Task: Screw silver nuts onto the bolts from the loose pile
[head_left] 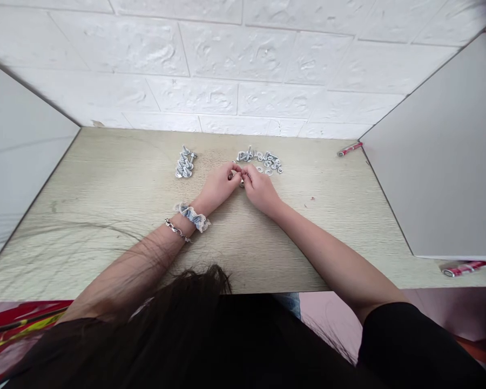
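At twelve o'clock on the pale wood-grain desk point(117, 216), my left hand point(218, 186) and right hand point(260, 189) pinch one small silver metal fastener point(240, 181) between narrowed fingertips; slipping, it could roll among the loose silver bolts point(261, 158) at one o'clock

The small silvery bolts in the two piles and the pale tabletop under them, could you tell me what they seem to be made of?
The small silvery bolts look like bright plated metal, likely zinc-coated steel, judging by their shiny grey glints. The pale tabletop looks like wood-grain laminate, matte with fine printed streaks; solid wood cannot be ruled out.
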`<state>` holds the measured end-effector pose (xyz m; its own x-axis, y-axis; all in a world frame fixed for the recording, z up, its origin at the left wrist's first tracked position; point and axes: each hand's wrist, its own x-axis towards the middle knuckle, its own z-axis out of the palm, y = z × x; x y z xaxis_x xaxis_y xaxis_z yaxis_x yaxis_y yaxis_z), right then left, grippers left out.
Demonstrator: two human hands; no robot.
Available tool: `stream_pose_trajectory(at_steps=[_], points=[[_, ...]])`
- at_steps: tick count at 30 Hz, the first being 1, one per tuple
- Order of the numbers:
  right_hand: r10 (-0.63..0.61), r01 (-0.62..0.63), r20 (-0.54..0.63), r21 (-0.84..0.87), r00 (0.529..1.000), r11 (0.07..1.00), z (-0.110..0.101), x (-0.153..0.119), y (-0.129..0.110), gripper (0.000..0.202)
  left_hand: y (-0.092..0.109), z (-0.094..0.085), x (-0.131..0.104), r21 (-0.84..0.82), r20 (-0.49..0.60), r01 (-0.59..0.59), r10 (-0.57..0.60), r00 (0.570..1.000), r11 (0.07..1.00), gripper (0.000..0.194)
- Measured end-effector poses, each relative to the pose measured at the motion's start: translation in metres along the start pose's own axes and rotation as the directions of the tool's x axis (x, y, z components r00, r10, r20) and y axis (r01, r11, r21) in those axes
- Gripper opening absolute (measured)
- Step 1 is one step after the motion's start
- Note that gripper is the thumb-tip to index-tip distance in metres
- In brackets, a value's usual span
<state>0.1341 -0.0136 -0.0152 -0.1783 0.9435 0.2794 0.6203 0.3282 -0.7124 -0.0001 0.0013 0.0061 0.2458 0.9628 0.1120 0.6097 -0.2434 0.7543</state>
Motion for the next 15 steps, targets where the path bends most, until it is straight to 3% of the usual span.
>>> stream_pose_trajectory(at_steps=[9, 15], points=[[0.040, -0.037, -0.040, 0.067, 0.998, 0.997, -0.0005, -0.0009, 0.0014, 0.017, -0.0013, -0.0004, -0.0008, -0.110, 0.047, -0.083, 0.088, 0.995, 0.991, 0.025], [0.053, -0.050, -0.046, 0.075, 0.998, 0.996, -0.0023, -0.0011, -0.0017, 0.017, -0.0087, 0.0025, 0.0029, -0.057, -0.020, -0.181, 0.180, 0.984, 0.982, 0.024]])
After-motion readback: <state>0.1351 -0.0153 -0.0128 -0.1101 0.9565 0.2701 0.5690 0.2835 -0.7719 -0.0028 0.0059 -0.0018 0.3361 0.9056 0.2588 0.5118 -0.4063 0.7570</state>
